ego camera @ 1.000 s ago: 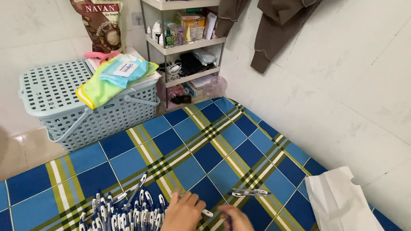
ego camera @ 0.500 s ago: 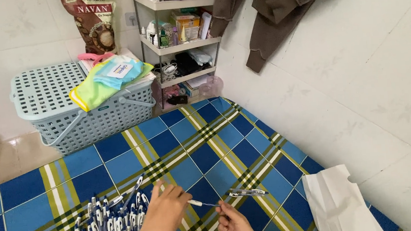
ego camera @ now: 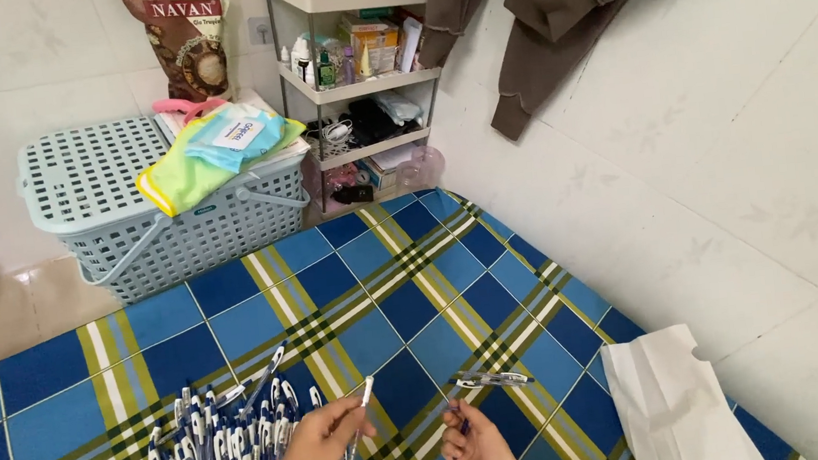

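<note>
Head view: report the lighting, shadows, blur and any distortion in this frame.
Head view: soft, even light, with no glare on the white wall tiles; a faint shadow lies at the left edge beside the lidded basket; straight lines bow slightly toward the corners, as with a wide lens; the pile of pens and checked blanket look sharp; the left hand and right hand are cropped by the bottom edge.
</note>
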